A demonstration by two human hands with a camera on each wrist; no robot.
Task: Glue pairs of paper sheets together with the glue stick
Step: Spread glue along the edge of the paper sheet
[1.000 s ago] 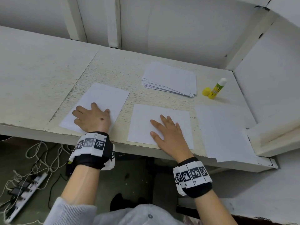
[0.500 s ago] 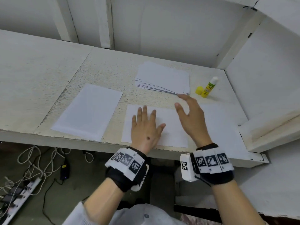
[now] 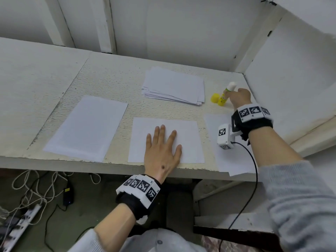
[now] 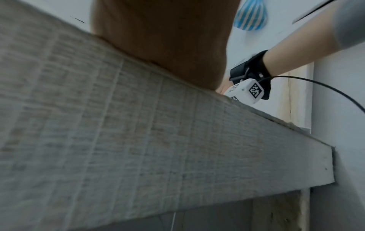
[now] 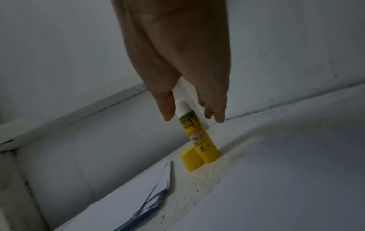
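My right hand (image 5: 189, 96) hangs over the glue stick (image 5: 197, 132) with its fingers pointing down and loosely apart, the thumb on one side of the white tip and the other fingers on the far side. In the wrist view the fingertips bracket the top of the stick, but I see no firm contact, so I judge the hand has not yet closed on it. The stick stands upright on its yellow base at the back right of the table (image 3: 109, 82), its long axis running straight up into my palm, with the glue end uncovered. Its yellow cap (image 3: 215, 97) stands touching or just beside the base, on the side toward the paper stack (image 3: 174, 86).

My left hand (image 3: 162, 150) lies flat with fingers spread, pressing on the middle sheet (image 3: 189, 130) near the table's front edge. It is well apart from the stick, so the right hand is plainly the nearer one for the pick-up.

The move I judge to come next turns on that vertical line: the fingers need only close inward around the upper body and lift straight up. A sideways nudge could tip the stick or knock the cap over.

Two more sheets lie on the table: one to the left (image 3: 87, 128) and one to the right (image 3: 227, 157), under my right wrist.
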